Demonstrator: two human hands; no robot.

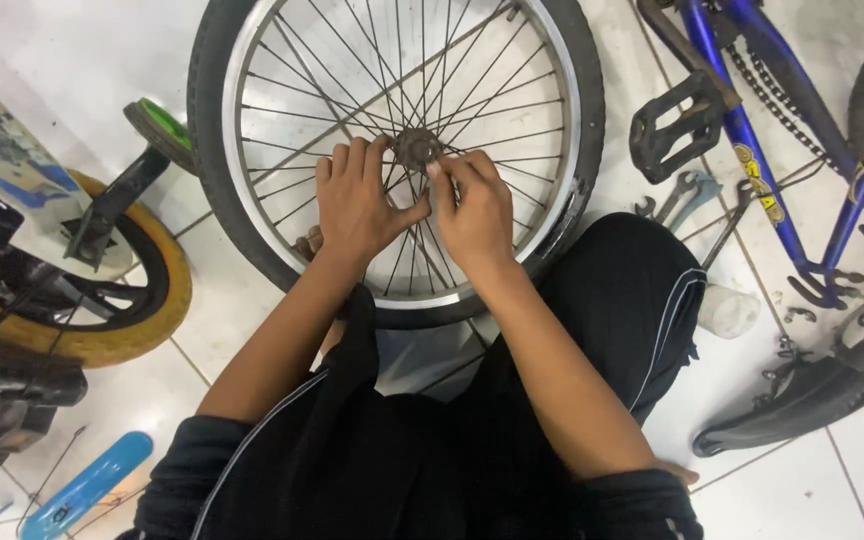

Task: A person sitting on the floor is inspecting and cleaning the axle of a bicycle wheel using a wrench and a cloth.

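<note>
Right now both hands work at the hub (416, 148) of a spoked bicycle wheel (392, 150) lying flat on the tiled floor (752, 400) before the person's knees. The right hand (472, 210) pinches the hub's near side with thumb and fingertips; the left hand (354, 200) lies over the spokes (292, 120) just beside it, fingers pressed together. Likely the hub is being loosened or adjusted by hand; turning it further calls for a firm steadying hold. Spanners (687, 195) lie toward the floor's right edge.

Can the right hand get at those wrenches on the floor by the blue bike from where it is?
Probably yes. The right hand is at the wheel hub, and the wrenches lie on open tile to its right, past the tyre; nothing visibly blocks the way.
</note>
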